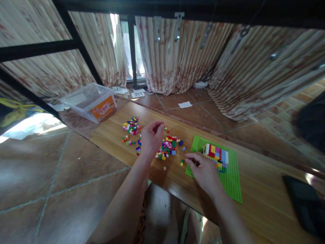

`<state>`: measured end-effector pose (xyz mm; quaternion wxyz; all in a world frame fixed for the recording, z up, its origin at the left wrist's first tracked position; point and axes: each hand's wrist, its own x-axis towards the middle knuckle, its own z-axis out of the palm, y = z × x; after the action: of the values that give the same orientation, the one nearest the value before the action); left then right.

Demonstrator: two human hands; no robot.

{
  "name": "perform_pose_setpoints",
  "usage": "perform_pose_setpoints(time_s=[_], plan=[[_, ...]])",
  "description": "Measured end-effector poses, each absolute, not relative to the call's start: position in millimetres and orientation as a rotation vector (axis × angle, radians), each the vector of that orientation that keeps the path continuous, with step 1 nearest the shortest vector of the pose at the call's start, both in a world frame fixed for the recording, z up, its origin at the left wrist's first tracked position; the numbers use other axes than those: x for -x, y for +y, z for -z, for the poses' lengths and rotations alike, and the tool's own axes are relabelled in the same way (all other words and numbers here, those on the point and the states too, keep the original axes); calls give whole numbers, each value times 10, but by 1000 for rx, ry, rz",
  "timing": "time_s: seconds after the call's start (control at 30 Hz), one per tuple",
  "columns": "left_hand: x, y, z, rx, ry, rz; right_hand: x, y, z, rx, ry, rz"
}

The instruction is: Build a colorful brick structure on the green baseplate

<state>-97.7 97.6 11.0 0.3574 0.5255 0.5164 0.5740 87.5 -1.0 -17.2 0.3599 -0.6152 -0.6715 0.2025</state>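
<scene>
My left hand [151, 138] hovers over the large pile of loose toy building bricks [167, 147], its fingers curled in a pinch. Whatever lies between those fingertips is too small to make out. By the left edge of the green baseplate [233, 183] is my right hand [204, 171], thumb and index finger brought close together; any piece in them cannot be made out. On the baseplate stands a block of multicoloured bricks [215, 154], partly behind the right hand. A small green and yellow brick piece [182, 162] lies just left of the right fingertips.
A smaller brick pile [132, 125] lies further left on the wooden bench [119, 144]. At its left end stands a clear plastic bin [88, 100] with an orange label. A dark phone-like device [303, 203] rests at the right. Black metal bars cross above.
</scene>
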Motion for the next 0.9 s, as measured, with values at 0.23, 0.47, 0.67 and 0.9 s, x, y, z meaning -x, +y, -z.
perform_pose_setpoints(time_s=[0.23, 0.47, 0.67, 0.9], plan=[[1021, 995, -170, -1101, 1285, -1547, -656, 63, 311, 1725, -1791, -440], [1008, 985, -184, -1059, 1244, -1517, -402, 206, 388, 1776, -1872, -286], [1011, 1003, -163, -1070, 1253, -1521, -378, 226, 386, 1740, -1874, -292], [983, 981, -199, -1098, 1273, -1491, -487, 183, 239, 1683, -1714, -376]])
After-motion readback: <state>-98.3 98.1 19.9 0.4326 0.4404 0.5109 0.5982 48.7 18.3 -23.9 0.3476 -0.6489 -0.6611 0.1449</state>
